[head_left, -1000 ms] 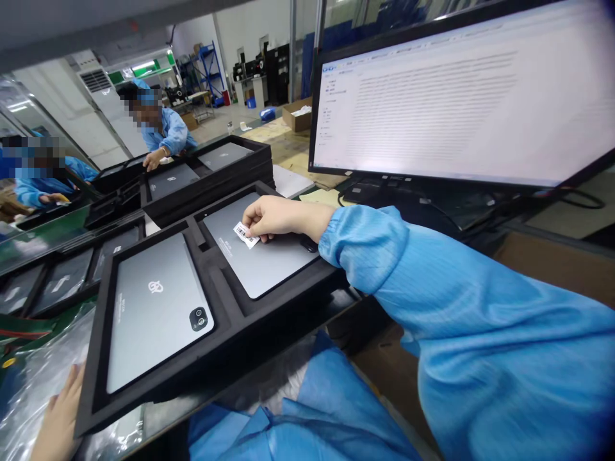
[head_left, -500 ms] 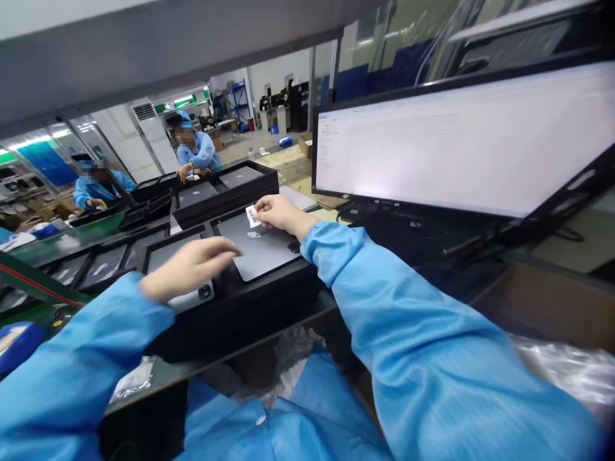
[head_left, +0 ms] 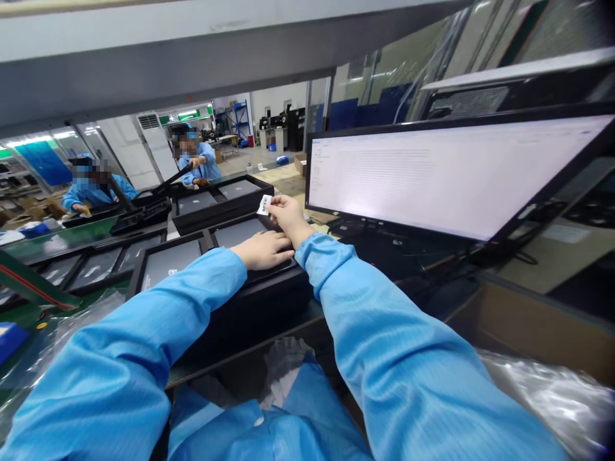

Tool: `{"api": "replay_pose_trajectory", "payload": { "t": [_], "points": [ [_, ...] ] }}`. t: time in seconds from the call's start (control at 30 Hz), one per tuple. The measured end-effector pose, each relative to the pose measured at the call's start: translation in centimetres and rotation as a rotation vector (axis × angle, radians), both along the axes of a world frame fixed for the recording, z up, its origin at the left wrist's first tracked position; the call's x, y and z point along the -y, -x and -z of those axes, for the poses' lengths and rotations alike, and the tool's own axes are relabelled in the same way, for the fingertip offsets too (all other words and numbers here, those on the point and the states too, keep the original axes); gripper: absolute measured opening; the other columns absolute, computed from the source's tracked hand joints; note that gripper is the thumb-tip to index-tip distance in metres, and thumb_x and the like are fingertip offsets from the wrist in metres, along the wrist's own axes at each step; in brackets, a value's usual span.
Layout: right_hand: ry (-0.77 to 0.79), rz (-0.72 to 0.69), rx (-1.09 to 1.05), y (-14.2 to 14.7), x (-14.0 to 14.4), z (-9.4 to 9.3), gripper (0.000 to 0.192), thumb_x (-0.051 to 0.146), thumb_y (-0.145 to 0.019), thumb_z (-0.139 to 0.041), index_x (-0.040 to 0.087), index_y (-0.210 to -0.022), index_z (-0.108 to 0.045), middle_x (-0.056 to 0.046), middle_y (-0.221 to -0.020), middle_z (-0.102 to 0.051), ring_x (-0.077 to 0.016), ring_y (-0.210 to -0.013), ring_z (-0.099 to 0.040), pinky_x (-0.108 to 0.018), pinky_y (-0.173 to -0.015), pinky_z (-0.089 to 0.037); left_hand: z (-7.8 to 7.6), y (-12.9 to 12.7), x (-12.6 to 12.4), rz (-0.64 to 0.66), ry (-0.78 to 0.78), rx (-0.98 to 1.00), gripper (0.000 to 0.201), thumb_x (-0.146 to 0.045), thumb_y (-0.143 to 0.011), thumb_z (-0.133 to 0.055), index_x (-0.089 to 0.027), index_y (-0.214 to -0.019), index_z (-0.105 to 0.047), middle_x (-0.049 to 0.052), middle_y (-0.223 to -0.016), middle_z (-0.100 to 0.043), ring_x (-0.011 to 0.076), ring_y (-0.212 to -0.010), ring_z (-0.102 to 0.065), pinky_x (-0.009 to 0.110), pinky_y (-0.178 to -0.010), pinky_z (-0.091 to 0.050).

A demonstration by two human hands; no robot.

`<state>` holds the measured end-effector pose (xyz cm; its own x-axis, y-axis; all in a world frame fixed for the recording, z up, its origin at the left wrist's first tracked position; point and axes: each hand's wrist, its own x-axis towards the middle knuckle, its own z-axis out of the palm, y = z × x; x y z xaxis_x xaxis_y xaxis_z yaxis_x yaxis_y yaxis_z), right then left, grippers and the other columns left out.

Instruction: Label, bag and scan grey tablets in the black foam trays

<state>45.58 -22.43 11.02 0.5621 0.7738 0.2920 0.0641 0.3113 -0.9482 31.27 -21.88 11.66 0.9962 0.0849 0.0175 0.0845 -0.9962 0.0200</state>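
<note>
My right hand pinches a small white label with black barcode marks between thumb and fingers, above the far right corner of a grey tablet. That tablet lies in a black foam tray. Across its near right part rests my left hand, palm down with fingers stretched out, holding nothing. It hides much of the tablet. In the tray's left compartment sits a second grey tablet with a pale logo, partly behind my left sleeve.
A large monitor stands to the right. Behind is another black tray with tablets; more tablets lie in trays at left. Two co-workers in blue are across the line. Clear plastic bags lie at lower right.
My left hand has moved right, from over the left tablet onto the right one. My right hand has lifted the label slightly away from the tablet's surface, towards the right.
</note>
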Motion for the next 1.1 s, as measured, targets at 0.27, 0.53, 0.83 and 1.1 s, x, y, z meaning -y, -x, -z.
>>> {"api": "replay_pose_trajectory", "payload": {
  "t": [0.27, 0.53, 0.83, 1.1],
  "points": [
    [-0.023, 0.046, -0.099, -0.1, 0.4, 0.3, 0.023, 0.018, -0.076, -0.073, 0.021, -0.085, -0.052, 0.009, -0.056, -0.05, -0.0083, -0.049, -0.046, -0.019, -0.047, -0.034, 0.4, 0.0, 0.0, 0.118, -0.041, 0.041, 0.043, -0.042, -0.109, -0.034, -0.016, -0.122, -0.067, 0.012, -0.131, -0.066, 0.0265, -0.118, -0.061, 0.039, -0.1, -0.047],
    [0.222, 0.026, 0.086, 0.3, 1.4, 0.0, 0.023, 0.004, -0.074, -0.073, 0.018, -0.076, -0.056, 0.007, -0.057, -0.056, -0.0088, -0.055, -0.053, -0.018, -0.056, -0.045, -3.8, 2.6, -2.2, 0.091, -0.08, 0.723, 0.056, -0.051, -0.108, -0.018, -0.019, -0.079, -0.053, 0.013, -0.087, -0.063, 0.0259, -0.089, -0.058, 0.043, -0.085, -0.046],
    [0.567, -0.505, 0.79, 2.3, 1.5, -0.2, 0.035, 0.01, -0.058, -0.09, 0.017, -0.086, -0.069, 0.005, -0.067, -0.066, -0.012, -0.063, -0.058, -0.021, -0.062, -0.043, -4.2, 6.5, -3.7, -0.002, -0.001, 1.025, 0.058, -0.062, -0.106, -0.018, -0.021, -0.079, -0.049, 0.008, -0.08, -0.057, 0.0227, -0.081, -0.055, 0.04, -0.082, -0.047],
    [0.118, 0.216, 0.306, -0.9, 1.6, 0.1, 0.003, 0.019, -0.079, -0.061, 0.018, -0.077, -0.06, 0.002, -0.071, -0.059, -0.013, -0.071, -0.055, -0.022, -0.067, -0.044, -2.5, 3.7, -0.3, 0.004, 0.045, 0.328, 0.048, -0.053, -0.102, -0.042, -0.018, -0.125, -0.066, 0.015, -0.128, -0.066, 0.0289, -0.124, -0.058, 0.046, -0.114, -0.045]
  ]
}}
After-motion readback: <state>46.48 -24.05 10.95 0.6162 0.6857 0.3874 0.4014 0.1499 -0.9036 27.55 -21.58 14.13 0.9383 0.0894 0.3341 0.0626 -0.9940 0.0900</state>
